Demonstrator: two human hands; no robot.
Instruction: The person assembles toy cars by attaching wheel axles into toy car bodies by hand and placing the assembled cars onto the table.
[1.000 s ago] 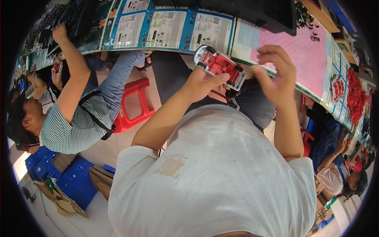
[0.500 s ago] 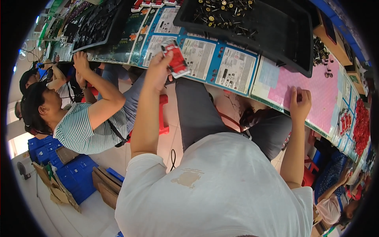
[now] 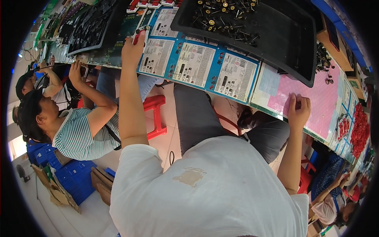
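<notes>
My left hand reaches out over the table with its fingers closed on a small red toy car. A dark wheel shows at the car's far end, and my fingers cover part of its body. Just beyond, a row of red and white toy cars stands at the table's far side. My right hand rests at the near table edge beside the pink mat. Its fingers are curled in, and whatever they may hold is hidden.
A black tray holds wheel axles with yellow-centred wheels. More axles lie right of it. Printed sheets cover the table. Red parts are heaped far right. A co-worker in a striped shirt sits left, near a tray of black parts.
My left hand has carried the red toy car away from me and leftward, toward the row of toy cars. My right hand stays in place. The co-worker's hands have shifted slightly.
</notes>
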